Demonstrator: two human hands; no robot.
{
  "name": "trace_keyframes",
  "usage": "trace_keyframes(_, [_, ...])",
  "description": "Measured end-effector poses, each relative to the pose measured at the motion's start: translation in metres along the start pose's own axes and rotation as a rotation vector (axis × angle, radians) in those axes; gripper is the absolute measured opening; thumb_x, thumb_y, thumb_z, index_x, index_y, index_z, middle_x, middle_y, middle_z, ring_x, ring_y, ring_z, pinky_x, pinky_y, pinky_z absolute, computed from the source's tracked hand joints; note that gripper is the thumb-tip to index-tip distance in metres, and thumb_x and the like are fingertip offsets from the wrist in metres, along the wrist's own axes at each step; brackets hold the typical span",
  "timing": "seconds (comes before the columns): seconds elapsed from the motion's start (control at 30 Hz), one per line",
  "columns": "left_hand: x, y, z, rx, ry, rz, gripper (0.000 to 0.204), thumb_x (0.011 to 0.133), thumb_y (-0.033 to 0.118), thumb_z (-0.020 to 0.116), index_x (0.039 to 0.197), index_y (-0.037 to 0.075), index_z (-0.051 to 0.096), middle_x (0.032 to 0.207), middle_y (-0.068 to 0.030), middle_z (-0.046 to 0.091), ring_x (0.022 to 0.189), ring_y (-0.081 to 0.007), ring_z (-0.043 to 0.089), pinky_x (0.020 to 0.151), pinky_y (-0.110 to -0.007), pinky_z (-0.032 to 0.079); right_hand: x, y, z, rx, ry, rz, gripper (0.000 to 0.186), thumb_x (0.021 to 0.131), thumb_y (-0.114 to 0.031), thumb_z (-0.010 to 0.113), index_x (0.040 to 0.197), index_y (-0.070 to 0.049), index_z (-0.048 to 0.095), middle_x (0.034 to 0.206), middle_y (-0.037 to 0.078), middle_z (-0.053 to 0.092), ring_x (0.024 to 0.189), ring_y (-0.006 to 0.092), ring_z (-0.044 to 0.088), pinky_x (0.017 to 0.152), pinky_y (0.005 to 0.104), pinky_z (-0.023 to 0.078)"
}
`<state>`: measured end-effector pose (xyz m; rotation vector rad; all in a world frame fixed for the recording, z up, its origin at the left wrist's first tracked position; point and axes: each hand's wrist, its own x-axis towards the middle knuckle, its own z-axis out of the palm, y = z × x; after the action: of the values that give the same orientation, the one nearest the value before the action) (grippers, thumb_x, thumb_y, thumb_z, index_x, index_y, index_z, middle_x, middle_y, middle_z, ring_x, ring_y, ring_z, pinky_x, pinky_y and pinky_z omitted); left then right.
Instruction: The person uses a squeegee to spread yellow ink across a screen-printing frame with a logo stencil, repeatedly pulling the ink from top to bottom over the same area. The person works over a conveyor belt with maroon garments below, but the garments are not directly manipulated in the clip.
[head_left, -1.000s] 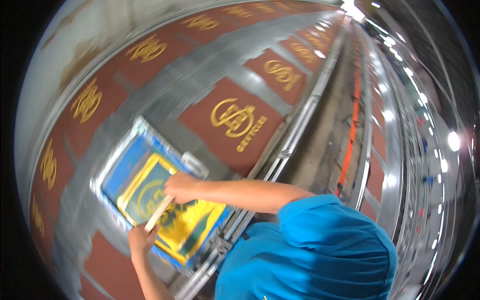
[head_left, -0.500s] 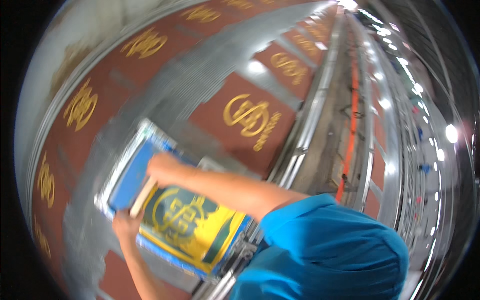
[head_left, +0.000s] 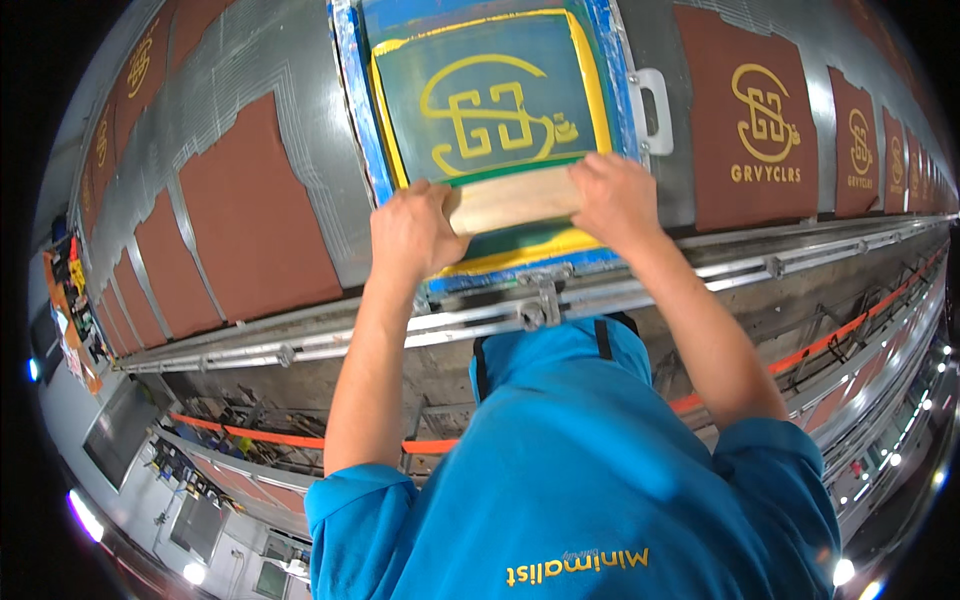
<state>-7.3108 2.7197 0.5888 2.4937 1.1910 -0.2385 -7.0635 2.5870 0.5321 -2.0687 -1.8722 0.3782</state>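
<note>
Both of my hands grip a screen-printing squeegee (head_left: 510, 203) with a pale wooden handle, lying across the near part of a printing screen (head_left: 622, 150). My left hand (head_left: 412, 232) is closed round the handle's left end, my right hand (head_left: 617, 203) round its right end. Yellow ink (head_left: 595, 85) lines the screen's sides and shows below the squeegee. A looped design shows through the green mesh (head_left: 395, 120) beyond the handle. The squeegee's blade is mostly hidden under the wood. A white handle (head_left: 655, 112) sticks out from the blue-edged frame's right side.
Brown fabric pieces with yellow prints (head_left: 750, 130) lie along the grey table to the right. Plain brown pieces (head_left: 250, 215) lie to the left. Metal rails (head_left: 715, 270) run along the table's near edge. Beyond them is an orange strip (head_left: 840, 340).
My view has swung round to face the screen. The squeegee has gone from the screen's far end, over the blue part, to its near end, with both hands still on it.
</note>
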Motion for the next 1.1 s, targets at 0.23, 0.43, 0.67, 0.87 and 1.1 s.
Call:
trace_keyframes(0.23, [-0.078, 0.018, 0.031, 0.022, 0.037, -0.016, 0.037, 0.068, 0.023, 0.082, 0.102, 0.009, 0.073, 0.099, -0.0128, 0.071, 0.098, -0.0356, 0.071, 0.083, -0.046, 0.058, -0.068, -0.017, -0.009, 0.167, 0.04, -0.089, 0.045, 0.077, -0.038, 0.089, 0.103, -0.005, 0.074, 0.111, 0.013, 0.068, 0.106, 0.033, 0.067, 0.094, 0.0464, 0.053])
trace_keyframes(0.43, [-0.075, 0.035, 0.029, -0.108, 0.151, 0.151, 0.038, 0.073, 0.024, 0.088, 0.107, 0.011, 0.077, 0.105, -0.0122, 0.075, 0.103, -0.0337, 0.072, 0.088, -0.045, 0.058, 0.005, 0.076, -0.021, 0.258, 0.427, 0.214, 0.05, 0.094, -0.038, 0.078, 0.128, -0.002, 0.07, 0.125, 0.023, 0.069, 0.12, 0.0418, 0.062, 0.104, 0.0506, 0.049])
trace_keyframes(0.67, [-0.082, 0.037, 0.073, -0.113, 0.244, 0.208, 0.028, 0.075, 0.009, 0.074, 0.103, 0.01, 0.073, 0.1, -0.0109, 0.072, 0.098, -0.0342, 0.07, 0.085, -0.047, 0.055, 0.073, 0.113, 0.007, 0.617, 0.403, 0.567, 0.047, 0.095, -0.03, 0.079, 0.132, -0.002, 0.07, 0.123, 0.017, 0.073, 0.113, 0.0287, 0.068, 0.1, 0.0403, 0.052])
trace_keyframes(0.87, [-0.11, -0.024, 0.038, -0.193, 0.362, 0.287, 0.025, 0.078, 0.018, 0.08, 0.1, 0.012, 0.07, 0.094, -0.0092, 0.069, 0.095, -0.0327, 0.07, 0.082, -0.047, 0.054, 0.097, 0.074, 0.014, 0.774, 0.637, 0.436, 0.034, 0.099, -0.023, 0.079, 0.122, 0.002, 0.075, 0.107, 0.012, 0.077, 0.094, 0.0157, 0.07, 0.085, 0.0297, 0.054])
trace_keyframes(1.1, [-0.12, -0.238, -0.017, 0.049, 0.322, 0.274, 0.049, 0.081, 0.055, 0.082, 0.086, 0.01, 0.064, 0.086, -0.0089, 0.066, 0.087, -0.0321, 0.07, 0.075, -0.047, 0.056, 0.142, -0.133, 0.126, 0.733, 0.63, 0.399, 0.032, 0.099, -0.025, 0.075, 0.121, -0.002, 0.073, 0.114, 0.014, 0.075, 0.104, 0.0242, 0.07, 0.098, 0.0372, 0.052])
